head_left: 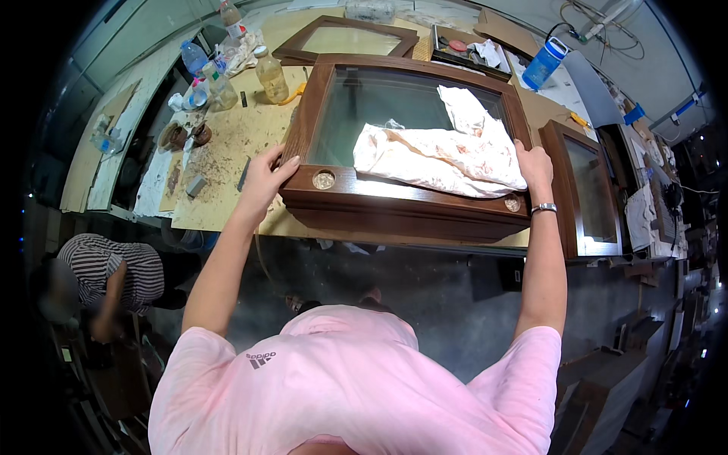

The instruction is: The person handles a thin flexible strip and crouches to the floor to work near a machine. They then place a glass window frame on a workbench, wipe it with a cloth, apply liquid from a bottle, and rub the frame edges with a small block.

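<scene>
A dark brown wooden frame with a glass pane lies on the workbench in front of me. My left hand grips its near left corner, and my right hand, a watch on its wrist, holds its right edge. A stained white cloth is spread over the glass toward the right. Two round metal fittings sit in the near rail, one at the left and one at the right.
Another glazed frame lies to the right and a third behind. Several plastic bottles stand at the back left, a blue bottle at the back right. A person in a striped shirt crouches at lower left.
</scene>
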Demonstrator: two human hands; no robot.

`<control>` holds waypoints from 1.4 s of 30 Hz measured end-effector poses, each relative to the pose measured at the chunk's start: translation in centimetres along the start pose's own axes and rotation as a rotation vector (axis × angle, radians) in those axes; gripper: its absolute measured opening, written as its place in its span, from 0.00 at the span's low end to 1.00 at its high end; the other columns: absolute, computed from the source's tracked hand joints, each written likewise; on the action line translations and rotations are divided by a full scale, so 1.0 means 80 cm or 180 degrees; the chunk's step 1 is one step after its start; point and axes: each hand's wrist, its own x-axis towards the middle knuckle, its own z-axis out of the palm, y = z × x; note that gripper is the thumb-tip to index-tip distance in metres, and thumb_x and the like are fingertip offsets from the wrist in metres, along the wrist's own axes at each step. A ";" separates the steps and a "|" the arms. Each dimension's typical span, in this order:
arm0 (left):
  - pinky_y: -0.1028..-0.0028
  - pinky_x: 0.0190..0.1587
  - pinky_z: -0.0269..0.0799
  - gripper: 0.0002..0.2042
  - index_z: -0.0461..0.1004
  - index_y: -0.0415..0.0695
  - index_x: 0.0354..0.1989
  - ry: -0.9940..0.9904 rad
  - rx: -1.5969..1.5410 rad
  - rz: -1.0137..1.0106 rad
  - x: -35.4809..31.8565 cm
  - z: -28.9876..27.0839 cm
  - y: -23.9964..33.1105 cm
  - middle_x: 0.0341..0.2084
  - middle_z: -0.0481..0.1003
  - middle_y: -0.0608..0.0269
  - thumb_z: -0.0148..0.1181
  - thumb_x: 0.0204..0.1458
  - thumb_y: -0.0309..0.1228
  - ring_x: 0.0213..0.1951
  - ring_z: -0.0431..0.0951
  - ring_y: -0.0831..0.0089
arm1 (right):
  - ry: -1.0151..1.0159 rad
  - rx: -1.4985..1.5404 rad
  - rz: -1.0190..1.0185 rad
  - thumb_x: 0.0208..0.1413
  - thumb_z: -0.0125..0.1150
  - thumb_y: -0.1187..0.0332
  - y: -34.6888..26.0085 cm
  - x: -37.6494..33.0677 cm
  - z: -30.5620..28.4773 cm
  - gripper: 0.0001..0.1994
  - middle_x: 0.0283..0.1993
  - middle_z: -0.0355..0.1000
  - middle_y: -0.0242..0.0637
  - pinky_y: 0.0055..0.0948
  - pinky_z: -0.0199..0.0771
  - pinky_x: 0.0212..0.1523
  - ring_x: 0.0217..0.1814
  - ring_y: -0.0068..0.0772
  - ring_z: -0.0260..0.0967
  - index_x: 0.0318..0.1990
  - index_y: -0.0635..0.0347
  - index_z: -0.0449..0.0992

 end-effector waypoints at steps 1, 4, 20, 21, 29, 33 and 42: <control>0.73 0.50 0.68 0.20 0.70 0.32 0.53 -0.0050 -0.0133 -0.0022 -0.007 -0.008 -0.007 0.43 0.76 0.61 0.61 0.54 0.28 0.44 0.73 0.78 | 0.0007 0.0003 0.0019 0.53 0.51 0.43 0.001 0.000 0.000 0.32 0.42 0.74 0.64 0.47 0.72 0.50 0.48 0.61 0.73 0.37 0.74 0.79; 0.70 0.52 0.67 0.23 0.69 0.33 0.53 -0.0292 0.0560 0.0330 -0.037 -0.017 -0.018 0.45 0.75 0.57 0.65 0.48 0.27 0.46 0.73 0.72 | 0.0064 0.0004 0.0004 0.53 0.51 0.43 0.002 0.000 0.003 0.33 0.42 0.74 0.64 0.47 0.72 0.50 0.48 0.61 0.73 0.37 0.74 0.79; 0.60 0.40 0.70 0.25 0.75 0.38 0.42 0.0207 0.2257 0.1843 -0.043 -0.012 -0.045 0.31 0.75 0.50 0.73 0.30 0.30 0.37 0.74 0.50 | 0.0146 -0.0126 -0.0100 0.52 0.51 0.42 0.002 0.005 0.004 0.34 0.39 0.74 0.66 0.47 0.72 0.49 0.46 0.62 0.73 0.37 0.76 0.78; 0.60 0.39 0.70 0.25 0.75 0.38 0.42 0.0225 0.2274 0.1918 -0.043 -0.012 -0.046 0.30 0.75 0.50 0.73 0.31 0.30 0.36 0.73 0.50 | 0.0145 -0.0122 -0.0092 0.52 0.51 0.42 0.001 0.003 0.003 0.34 0.40 0.74 0.66 0.47 0.72 0.49 0.47 0.62 0.73 0.37 0.76 0.78; 0.59 0.43 0.70 0.23 0.74 0.36 0.43 0.0251 0.2503 0.1745 -0.052 -0.011 -0.058 0.34 0.76 0.49 0.72 0.35 0.30 0.40 0.74 0.49 | 0.0172 -0.0094 -0.0073 0.52 0.52 0.42 0.002 0.001 0.003 0.34 0.41 0.74 0.66 0.46 0.72 0.51 0.49 0.61 0.73 0.38 0.75 0.78; 0.60 0.45 0.70 0.24 0.74 0.34 0.44 0.0476 0.2345 0.1773 -0.052 -0.003 -0.059 0.36 0.77 0.48 0.72 0.35 0.28 0.42 0.74 0.49 | 0.0187 -0.0091 -0.0090 0.52 0.53 0.42 0.004 0.005 0.005 0.33 0.41 0.74 0.65 0.46 0.72 0.51 0.48 0.61 0.73 0.37 0.74 0.78; 0.61 0.43 0.72 0.23 0.75 0.36 0.43 0.0545 0.2212 0.1740 -0.056 0.002 -0.050 0.36 0.78 0.50 0.71 0.34 0.25 0.41 0.76 0.51 | 0.0135 -0.0127 -0.0079 0.52 0.52 0.42 0.006 0.006 0.007 0.34 0.41 0.74 0.66 0.47 0.72 0.50 0.48 0.62 0.73 0.37 0.75 0.78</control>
